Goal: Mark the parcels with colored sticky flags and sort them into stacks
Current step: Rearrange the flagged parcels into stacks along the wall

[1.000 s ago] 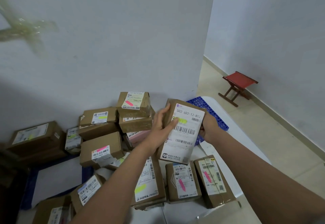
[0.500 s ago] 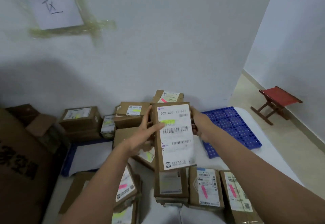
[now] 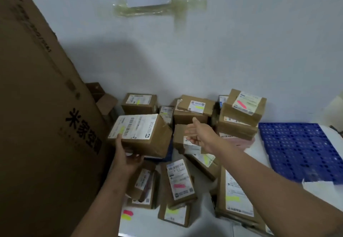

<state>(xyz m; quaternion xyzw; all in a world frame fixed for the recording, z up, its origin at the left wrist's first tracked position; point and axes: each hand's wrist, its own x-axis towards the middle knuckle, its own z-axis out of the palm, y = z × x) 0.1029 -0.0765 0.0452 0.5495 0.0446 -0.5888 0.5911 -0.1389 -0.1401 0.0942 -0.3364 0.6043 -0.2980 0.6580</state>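
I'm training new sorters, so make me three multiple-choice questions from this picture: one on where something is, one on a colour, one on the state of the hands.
1. Where is the blue pallet?
A. right of the parcels
B. under the big carton
C. on the wall

2. What colour is the flag on the held parcel?
A. pink
B. yellow
C. blue

3. What is the right hand doing?
A. gripping a parcel
B. pressing a label
C. open, holding nothing

Answers: 1 A, it lies at the right edge beside the stacks. 2 B, a yellow flag shows on its label. 3 C, its fingers are spread in the air, while only the left hand holds the parcel.
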